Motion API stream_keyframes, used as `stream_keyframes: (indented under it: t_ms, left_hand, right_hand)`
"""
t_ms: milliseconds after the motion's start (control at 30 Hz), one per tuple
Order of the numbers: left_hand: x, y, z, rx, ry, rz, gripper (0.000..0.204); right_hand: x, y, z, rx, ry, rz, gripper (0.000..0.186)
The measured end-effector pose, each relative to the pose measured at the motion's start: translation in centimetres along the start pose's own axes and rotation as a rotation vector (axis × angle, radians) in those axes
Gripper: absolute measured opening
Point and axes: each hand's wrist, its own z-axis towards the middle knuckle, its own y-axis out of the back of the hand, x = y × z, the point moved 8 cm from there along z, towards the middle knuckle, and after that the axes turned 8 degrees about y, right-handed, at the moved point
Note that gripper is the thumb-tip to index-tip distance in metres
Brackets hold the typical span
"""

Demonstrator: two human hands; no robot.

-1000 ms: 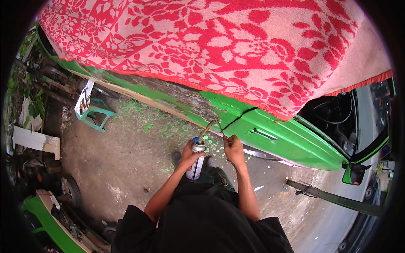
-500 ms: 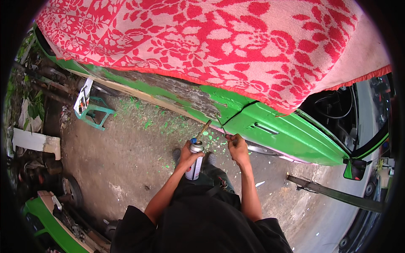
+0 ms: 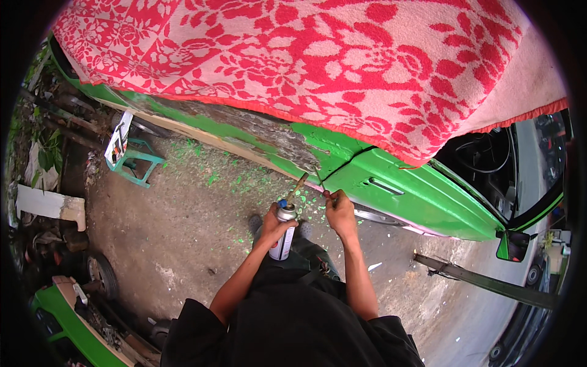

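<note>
My left hand (image 3: 273, 227) is wrapped round a white spray-type gas canister (image 3: 282, 246). A torch head with a blue knob (image 3: 282, 203) and a brownish nozzle (image 3: 299, 184) sits on top, tilted toward the car; I cannot make out a flame. My right hand (image 3: 340, 211) is closed on a thin scraper-like tool (image 3: 321, 180); its kind is not clear. The tool's tip is at the lower edge of a rough, stripped grey-brown patch (image 3: 257, 126) on the green car body (image 3: 351, 175), just beyond the nozzle.
A red-and-pink floral blanket (image 3: 293, 67) covers the upper car. Green paint flakes (image 3: 213, 178) litter the concrete. A teal stool (image 3: 144, 164) stands left, a wheel (image 3: 101, 274) and green car part (image 3: 76, 321) lower left. A long beam (image 3: 483, 279) lies right, near the side mirror (image 3: 515, 246).
My right hand has shifted slightly left, and the tool in it with it. The canister in my left hand has moved only a little.
</note>
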Motion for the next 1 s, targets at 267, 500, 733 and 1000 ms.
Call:
stream_keyframes:
  t_ms: [267,500,733,1000]
  left_hand:
    - [0.6,0.7,0.7,-0.055,-0.019,-0.017,0.058]
    - [0.4,0.0,1.8,-0.026,-0.045,-0.110,0.051]
    - [0.4,0.2,1.6,-0.040,-0.072,-0.041,0.052]
    - [0.1,0.0,1.5,-0.011,-0.058,-0.024,0.054]
  right_hand:
    - [2.5,0.1,0.7,0.033,0.078,-0.098,0.014]
    - [-4.4,-2.7,0.8,0.005,-0.002,-0.026,0.016]
    - [-2.8,-0.9,-1.1,0.013,-0.097,0.034,0.012]
    - [-1.2,-0.3,-0.6,-0.010,-0.024,0.040,0.012]
